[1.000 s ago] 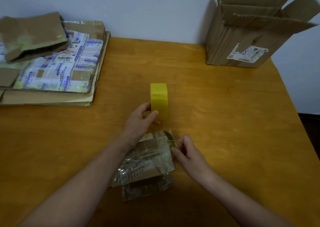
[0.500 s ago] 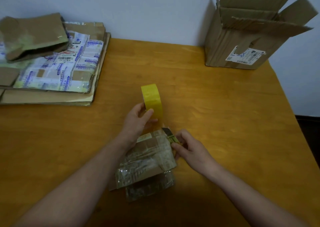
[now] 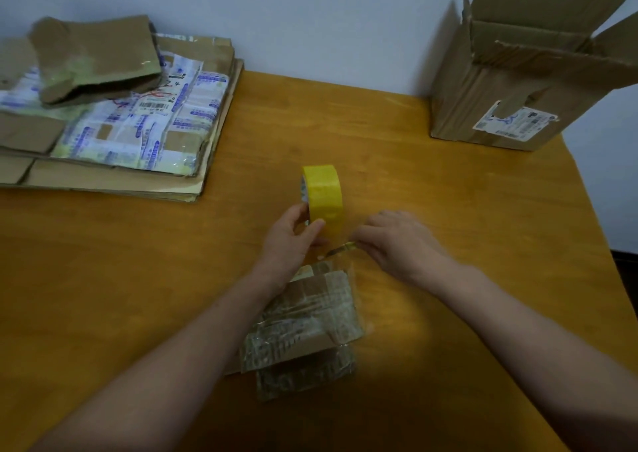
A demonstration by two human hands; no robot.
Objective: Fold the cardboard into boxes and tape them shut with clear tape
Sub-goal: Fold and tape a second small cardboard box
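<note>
A small cardboard box, wrapped in shiny clear tape, lies on the wooden table close in front of me. My left hand grips a yellow roll of tape, held upright just beyond the box. A strip of tape runs from the roll down to the box's far edge. My right hand pinches a small thin tool whose tip meets that strip, right of the roll.
A stack of flattened cardboard with printed labels lies at the back left, a crumpled brown piece on top. A large open box stands at the back right corner. The table's right edge slants close by.
My right hand has lifted from the box's far corner up to the strip below the roll. The roll has turned slightly in my left hand.
</note>
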